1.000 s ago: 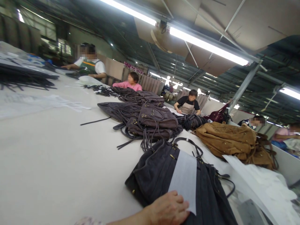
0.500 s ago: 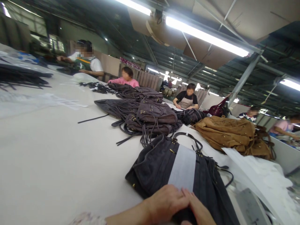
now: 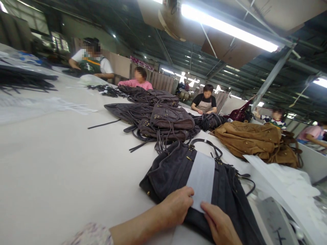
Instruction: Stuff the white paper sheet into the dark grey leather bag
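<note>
A dark grey handbag [image 3: 166, 170] with looped handles and brass-coloured fittings lies on the white table in front of me. Across its middle runs a flat white strip [image 3: 203, 170] of paper-like material. My left hand [image 3: 177, 206] is closed at the strip's lower left edge, fingers curled in a pinch. At the lower right corner, my right hand [image 3: 221, 221] presses its thumb side on the strip; its other fingers are partly hidden. Both hands rest over the bag's near part, slightly apart.
Dark brown bags [image 3: 168, 122] with loose straps are piled behind the handbag. Tan bags [image 3: 250, 139] lie to the right, near white sheets [image 3: 283, 183] and a grey marked object [image 3: 274, 217]. Several people sit around the white table [image 3: 63, 170].
My hands were together over the bag's near edge; now they are apart at the strip's lower end, the left moved up and left. More of the strip's lower end shows.
</note>
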Action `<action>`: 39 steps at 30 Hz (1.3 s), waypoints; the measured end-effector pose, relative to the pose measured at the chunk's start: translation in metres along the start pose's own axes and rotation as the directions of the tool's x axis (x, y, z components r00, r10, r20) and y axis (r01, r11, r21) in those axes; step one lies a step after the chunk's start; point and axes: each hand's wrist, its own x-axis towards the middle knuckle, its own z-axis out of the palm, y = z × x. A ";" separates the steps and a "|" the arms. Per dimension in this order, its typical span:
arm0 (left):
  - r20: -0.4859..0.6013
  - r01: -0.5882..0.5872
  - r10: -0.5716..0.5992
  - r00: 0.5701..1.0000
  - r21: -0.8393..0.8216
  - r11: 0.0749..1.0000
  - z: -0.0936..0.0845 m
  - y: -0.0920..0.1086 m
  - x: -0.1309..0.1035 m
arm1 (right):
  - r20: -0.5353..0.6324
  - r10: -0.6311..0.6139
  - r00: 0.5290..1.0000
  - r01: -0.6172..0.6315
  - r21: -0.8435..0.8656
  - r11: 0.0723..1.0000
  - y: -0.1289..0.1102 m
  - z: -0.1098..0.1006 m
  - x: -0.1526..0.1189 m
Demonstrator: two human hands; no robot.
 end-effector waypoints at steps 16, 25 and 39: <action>-0.151 -0.248 0.305 0.940 0.307 0.919 -0.002 0.001 -0.015 | -0.016 -0.380 0.925 0.348 -0.364 0.864 0.005 0.006 -0.019; -0.008 -0.247 0.250 0.968 0.132 0.960 -0.030 0.008 -0.026 | 0.213 -0.504 0.837 0.547 -0.339 0.765 -0.011 -0.030 -0.014; -0.019 -0.291 0.290 0.957 -0.029 0.956 -0.042 0.001 -0.045 | 0.101 -0.498 0.861 0.504 -0.290 0.814 -0.022 -0.031 -0.011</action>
